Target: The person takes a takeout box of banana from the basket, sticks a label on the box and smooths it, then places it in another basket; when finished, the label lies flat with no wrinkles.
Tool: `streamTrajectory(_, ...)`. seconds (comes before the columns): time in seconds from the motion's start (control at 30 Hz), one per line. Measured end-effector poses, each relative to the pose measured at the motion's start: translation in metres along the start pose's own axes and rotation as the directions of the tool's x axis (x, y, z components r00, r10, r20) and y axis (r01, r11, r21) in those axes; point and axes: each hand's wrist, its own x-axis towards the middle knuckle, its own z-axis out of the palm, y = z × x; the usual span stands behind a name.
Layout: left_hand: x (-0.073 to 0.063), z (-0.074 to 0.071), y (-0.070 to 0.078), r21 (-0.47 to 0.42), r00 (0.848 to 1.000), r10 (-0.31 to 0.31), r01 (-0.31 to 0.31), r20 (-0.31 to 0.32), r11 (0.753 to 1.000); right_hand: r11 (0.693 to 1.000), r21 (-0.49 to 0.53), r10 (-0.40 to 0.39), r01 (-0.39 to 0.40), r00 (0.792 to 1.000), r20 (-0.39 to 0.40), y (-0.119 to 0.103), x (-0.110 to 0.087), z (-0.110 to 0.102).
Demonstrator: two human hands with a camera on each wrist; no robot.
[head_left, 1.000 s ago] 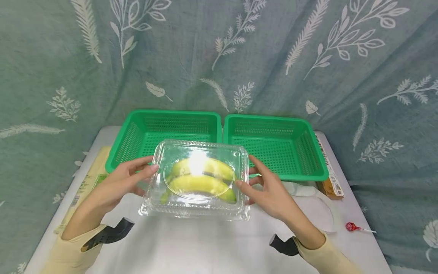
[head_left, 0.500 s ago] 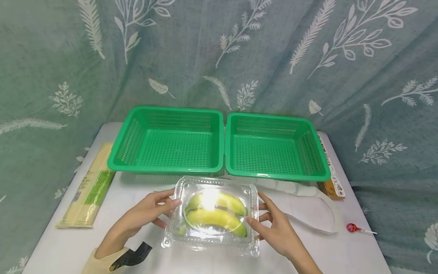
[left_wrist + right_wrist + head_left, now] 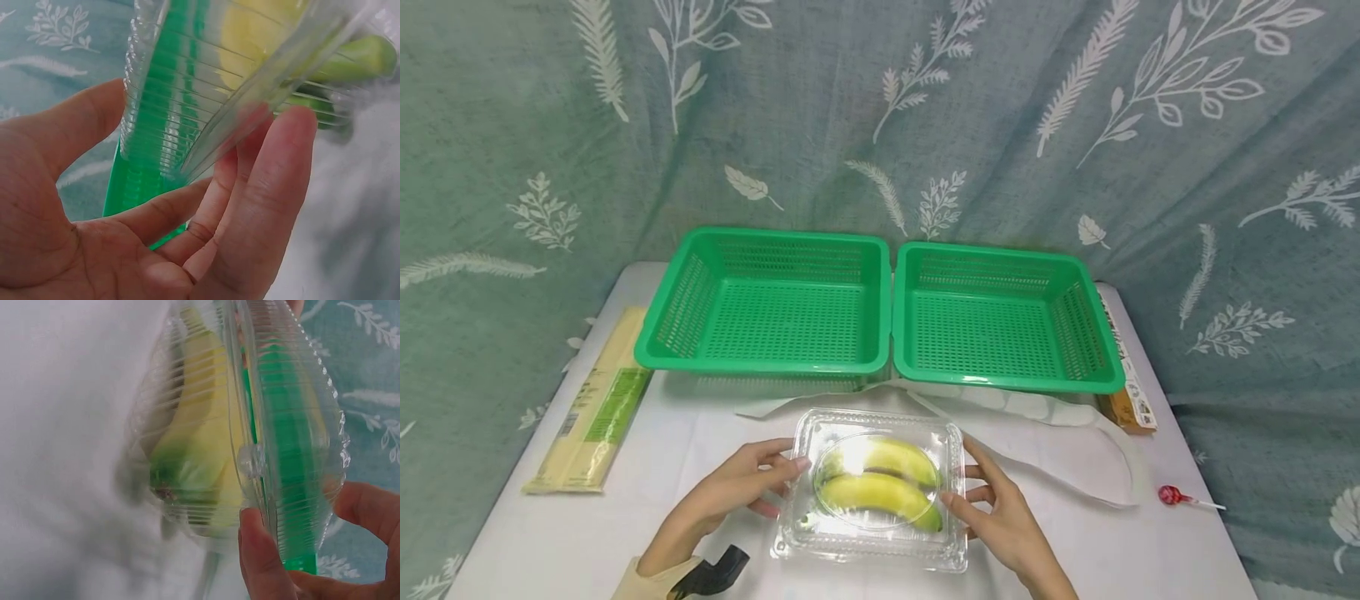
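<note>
Both hands hold a clear plastic clamshell container (image 3: 850,552) by its two sides, low in the middle of the head view. Inside lie two yellow bananas (image 3: 880,492) with green tips. My left hand (image 3: 733,487) grips the left side, thumb on the lid's edge and the other fingers lower along the side. On the opposite side my right hand (image 3: 1000,512) holds it likewise. In the right wrist view the lid and base of the container (image 3: 250,459) meet along a rim, with a right fingertip (image 3: 253,534) right at it.
Two green plastic baskets (image 3: 767,367) stand side by side at the back. A cream package with a green label (image 3: 613,408) lies at left. At right are a white strap (image 3: 1026,406), a brown-and-white box (image 3: 1131,408) and a red lollipop (image 3: 1169,495).
Both hands have brought the container of bananas down and nearer, slightly to the right, away from the baskets. It no longer overlaps the left basket in the head view.
</note>
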Motion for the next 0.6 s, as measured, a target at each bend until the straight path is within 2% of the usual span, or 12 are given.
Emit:
streamTrajectory(0.5, 0.0005, 0.0007, 0.0029, 0.000, 1.000, -0.017, 0.017, -0.009, 1.000, 0.999, -0.004, 0.041, -0.041, 0.999, 0.019, 0.0028, 0.0032, -0.0009)
streamTrajectory(0.6, 0.0004, -0.0028, 0.0034, 0.007, 1.000, 0.001, -0.001, -0.013, 1.000, 0.999, -0.007, 0.044, -0.044, 0.999, 0.025, 0.0020, 0.0036, -0.0013)
